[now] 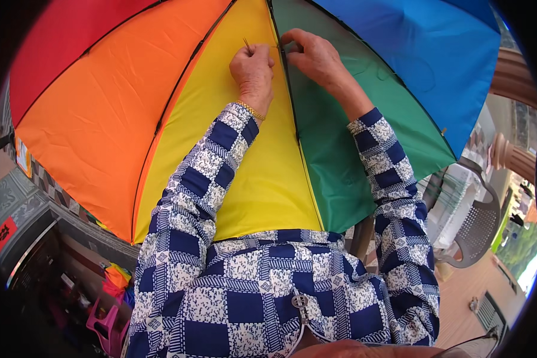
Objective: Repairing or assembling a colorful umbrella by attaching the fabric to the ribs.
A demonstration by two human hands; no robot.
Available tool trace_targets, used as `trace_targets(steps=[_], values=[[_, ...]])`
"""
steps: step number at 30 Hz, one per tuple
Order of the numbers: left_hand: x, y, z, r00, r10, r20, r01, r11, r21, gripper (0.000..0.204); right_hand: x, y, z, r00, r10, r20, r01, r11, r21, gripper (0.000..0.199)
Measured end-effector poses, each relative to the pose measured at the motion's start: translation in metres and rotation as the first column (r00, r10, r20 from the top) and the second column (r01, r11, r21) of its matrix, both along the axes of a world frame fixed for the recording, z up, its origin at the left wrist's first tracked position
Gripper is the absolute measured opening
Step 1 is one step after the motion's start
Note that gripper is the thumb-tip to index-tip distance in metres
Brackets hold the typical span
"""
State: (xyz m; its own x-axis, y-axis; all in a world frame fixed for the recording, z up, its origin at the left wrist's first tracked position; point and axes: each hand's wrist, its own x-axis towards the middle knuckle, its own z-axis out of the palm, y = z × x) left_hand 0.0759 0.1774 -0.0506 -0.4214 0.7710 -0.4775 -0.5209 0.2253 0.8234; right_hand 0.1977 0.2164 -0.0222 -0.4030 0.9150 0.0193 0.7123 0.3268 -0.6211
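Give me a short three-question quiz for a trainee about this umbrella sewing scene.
1. True or false: both hands are on the red panel of the umbrella.
2. Multiple choice: the left hand sits on which panel? A) blue B) yellow C) red
3. Fill in: the right hand rests at the dark seam between the yellow panel and the ____ panel.

Key:
1. False; they meet near the yellow-green seam.
2. B; its fingers pinch a thin needle.
3. Green.
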Motion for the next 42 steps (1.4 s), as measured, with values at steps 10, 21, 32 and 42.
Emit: trace_targets(steps=[10,21,32,42], values=[[-0.001,-0.005,0.004,0.994,0.074,0.08,-0.077,0.996,0.039,0.011,0.01,-0.001,-0.004,1.0,0.004,-0.021,-0.003,0.999,0.043,0.015],[0.0,-0.008,0.006,0.993,0.077,0.085,-0.083,0.994,0.073,0.012,0.007,-0.002,0.008,0.997,-0.059,-0.039,0.06,0.998,0.017,0.014],[0.001,-0.006,0.003,0.996,0.06,0.071,-0.067,0.993,0.096,0.012,0.004,0.001,0.0,0.998,-0.068,0.014,0.067,0.996,0.061,0.015],[0.005,-0.005,0.002,0.995,0.077,0.066,-0.084,0.99,0.114,0.012,0.006,0.0,0.001,0.998,-0.038,-0.045,0.038,0.999,-0.005,0.016]])
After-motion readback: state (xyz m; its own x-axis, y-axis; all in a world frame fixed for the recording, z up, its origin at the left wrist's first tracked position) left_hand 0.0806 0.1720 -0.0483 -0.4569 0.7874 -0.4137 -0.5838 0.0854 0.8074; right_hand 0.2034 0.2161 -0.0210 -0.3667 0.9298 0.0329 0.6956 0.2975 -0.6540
